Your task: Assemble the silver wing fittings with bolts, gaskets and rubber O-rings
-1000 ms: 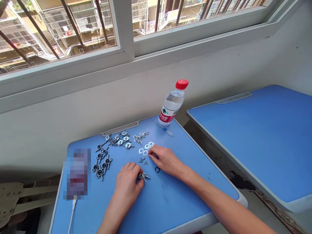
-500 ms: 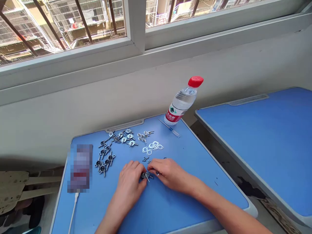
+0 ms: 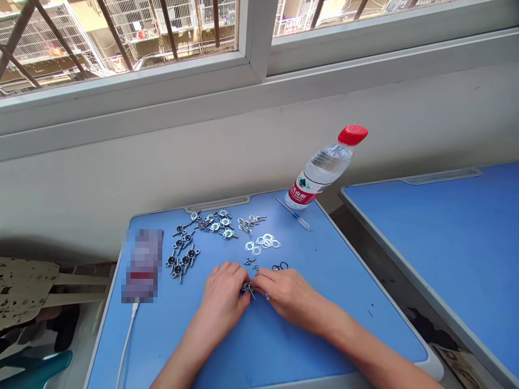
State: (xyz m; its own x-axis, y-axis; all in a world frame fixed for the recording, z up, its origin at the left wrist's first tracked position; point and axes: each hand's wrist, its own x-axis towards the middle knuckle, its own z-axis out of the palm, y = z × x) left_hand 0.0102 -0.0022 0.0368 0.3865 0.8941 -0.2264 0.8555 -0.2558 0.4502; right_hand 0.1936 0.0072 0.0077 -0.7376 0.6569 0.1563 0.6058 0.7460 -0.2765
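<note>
Near the front middle of the blue desk (image 3: pixel 324 319), my left hand (image 3: pixel 225 294) is closed around a small metal flanged fitting (image 3: pixel 247 288) with a thin pin sticking out toward me. My right hand (image 3: pixel 286 294) meets it from the right, thumb and fingers pinched together at the fitting's edge. Whatever those right fingertips hold is too small and covered to tell. A shiny bit (image 3: pixel 267 296) shows under the right fingers. Just beyond the hands lie tiny screws (image 3: pixel 250 261), black rubber rings (image 3: pixel 284 265) and flat metal gaskets (image 3: pixel 267 240).
Several black-centred metal fittings (image 3: pixel 185 260) lie at left, with plated flange pieces (image 3: pixel 224 222) and small pin parts (image 3: pixel 249 222) behind. A blurred phone (image 3: pixel 142 265) with a white cable (image 3: pixel 126 340), a blue-tipped tool (image 3: pixel 298 217) and a red-capped water bottle (image 3: pixel 320 173) stand around them.
The camera view has shifted, moving the desk rightward in the picture. The fitting is tilted slightly differently between my hands, and the black rings show more beyond my right hand.
</note>
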